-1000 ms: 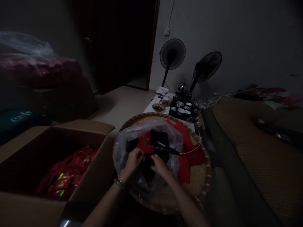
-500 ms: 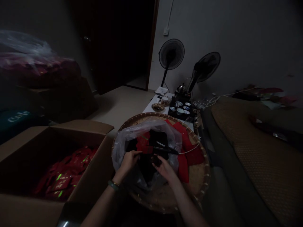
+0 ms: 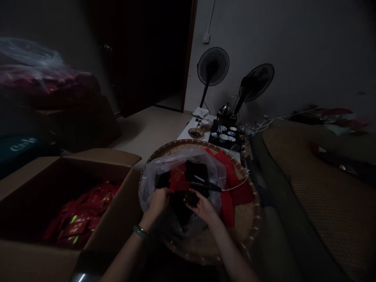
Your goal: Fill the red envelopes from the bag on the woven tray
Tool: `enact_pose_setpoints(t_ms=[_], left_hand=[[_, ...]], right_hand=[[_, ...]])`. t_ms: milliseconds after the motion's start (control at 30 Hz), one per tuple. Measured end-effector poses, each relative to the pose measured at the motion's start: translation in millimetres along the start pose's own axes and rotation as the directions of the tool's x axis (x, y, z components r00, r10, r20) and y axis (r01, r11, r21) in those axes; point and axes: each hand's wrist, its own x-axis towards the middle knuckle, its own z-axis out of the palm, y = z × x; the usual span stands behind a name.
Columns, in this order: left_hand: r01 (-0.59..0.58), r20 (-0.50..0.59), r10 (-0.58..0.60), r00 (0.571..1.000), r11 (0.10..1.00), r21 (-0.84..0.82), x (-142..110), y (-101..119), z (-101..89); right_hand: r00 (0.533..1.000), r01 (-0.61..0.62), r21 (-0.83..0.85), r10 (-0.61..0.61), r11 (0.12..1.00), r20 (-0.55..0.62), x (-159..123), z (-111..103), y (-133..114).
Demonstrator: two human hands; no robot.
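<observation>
A wide round bamboo tray (image 3: 256,219) holds an open clear plastic bag (image 3: 148,176) with dark contents (image 3: 179,213). Over the bag, my left hand (image 3: 159,201) has thumb and fingertips pinched together beside a small red packet (image 3: 178,178); what they grip is too dark to tell. My right hand (image 3: 204,208), palm turned up, has its fingers curled round a dark clump (image 3: 192,199). A black pen-like device (image 3: 205,186) with a white cable lies just beyond both hands. Red cloth-like pieces (image 3: 232,176) lie on the tray's right side.
At the left stands an open cardboard box (image 3: 102,156) with many red packets (image 3: 82,219). Beyond the tray, a low table (image 3: 185,135) carries tea cups (image 3: 223,138) and a kettle (image 3: 225,109). Two fans (image 3: 213,66) stand behind it. A woven-mat seat (image 3: 317,188) is at right.
My right hand has moved slightly left and up with the dark clump, now nearer my left hand. My left fingertips have drawn back a little to the left.
</observation>
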Motion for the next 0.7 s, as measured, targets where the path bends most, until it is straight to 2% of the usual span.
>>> enact_pose_setpoints(t_ms=[100, 233, 433, 533, 700], left_hand=[[0.011, -0.019, -0.011, 1.000, 1.000, -0.006, -2, 0, 0.4], [-0.011, -0.021, 0.010, 1.000, 0.999, -0.042, -1, 0, 3.7], [-0.087, -0.039, 0.084, 0.996, 0.992, -0.087, 0, 6, 5.2], [-0.120, -0.017, 0.119, 0.993, 0.991, -0.061, -2, 14, 3.2], [-0.145, -0.023, 0.144, 0.989, 0.989, -0.038, -5, 20, 3.2]], right_hand=[[0.999, -0.011, 0.038, 0.012, 0.999, -0.038, 2, -1, 1], [0.997, 0.053, 0.124, -0.045, 0.991, -0.065, 6, -1, 3], [0.997, 0.068, 0.107, -0.064, 0.992, -0.042, -3, 13, -5], [0.999, 0.036, 0.093, -0.037, 0.995, 0.009, -11, 29, -13], [0.985, -0.014, 0.044, 0.006, 0.999, 0.170, -19, 49, -22]])
